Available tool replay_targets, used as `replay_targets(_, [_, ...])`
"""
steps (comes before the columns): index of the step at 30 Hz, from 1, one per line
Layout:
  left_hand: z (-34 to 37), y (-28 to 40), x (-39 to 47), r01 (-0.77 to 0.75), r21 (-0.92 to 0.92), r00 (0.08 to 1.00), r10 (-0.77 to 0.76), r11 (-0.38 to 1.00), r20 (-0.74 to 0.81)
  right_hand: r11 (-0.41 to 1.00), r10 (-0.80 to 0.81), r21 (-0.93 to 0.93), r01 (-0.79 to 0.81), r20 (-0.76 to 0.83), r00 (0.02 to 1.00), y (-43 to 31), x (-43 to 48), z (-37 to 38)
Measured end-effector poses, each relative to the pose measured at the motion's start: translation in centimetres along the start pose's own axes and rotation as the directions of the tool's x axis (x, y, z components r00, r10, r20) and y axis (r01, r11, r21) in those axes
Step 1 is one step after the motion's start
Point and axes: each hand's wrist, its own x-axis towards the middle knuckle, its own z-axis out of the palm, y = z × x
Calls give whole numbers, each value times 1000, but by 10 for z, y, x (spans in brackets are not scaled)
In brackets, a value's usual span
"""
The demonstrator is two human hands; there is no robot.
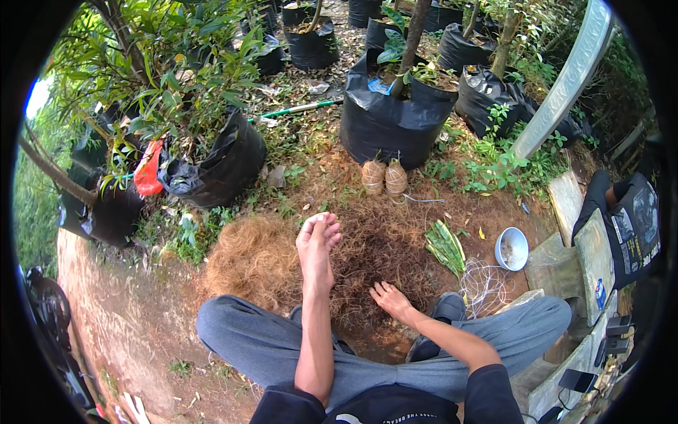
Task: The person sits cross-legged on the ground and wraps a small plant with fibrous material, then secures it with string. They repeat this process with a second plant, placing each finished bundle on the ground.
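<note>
My left hand (319,246) is raised over the ground between two heaps of fiber, its fingers curled; whether it pinches a thin strand is too small to tell. My right hand (391,299) rests, fingers spread, at the near edge of a heap of dark brown fiber (386,249). A lighter heap of golden-brown fiber (254,262) lies to the left. Beyond the dark heap, two fiber bundles wound with string (384,177) stand side by side against a black planter bag. Variegated green leaves (445,249), a loose tangle of white string (484,286) and a white bowl (511,249) lie to the right.
Black planter bags (397,119) with small trees stand across the back. A pale patterned post (567,79) leans at the right. Concrete blocks (553,270), a printed black sack (635,228) and a phone (578,380) are on the right. A motorcycle part shows at the left rim.
</note>
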Motion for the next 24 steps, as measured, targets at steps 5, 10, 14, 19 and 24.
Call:
replay_targets(5, [1, 3, -4, -7, 0, 1000, 7, 1000, 6, 995, 31, 95, -39, 79, 996, 0, 11, -12])
replay_targets(10, [0, 5, -4, -10, -6, 1000, 10, 1000, 17, 988, 75, 135, -74, -9, 997, 4, 18, -6])
replay_targets(14, [-2, 3, -2, -13, -15, 1000, 13, 1000, 21, 980, 153, 146, -137, -102, 983, -7, 11, 7])
replay_targets(19, [-3, 2, -2, -6, -9, 1000, 6, 1000, 12, 940, 306, 153, -304, 12, 952, -21, 7, 1])
replay_targets(24, [-1, 2, -1, -1, -20, 1000, 1, 1000, 15, 961, 217, 145, -237, 138, 966, -10, 4, -16])
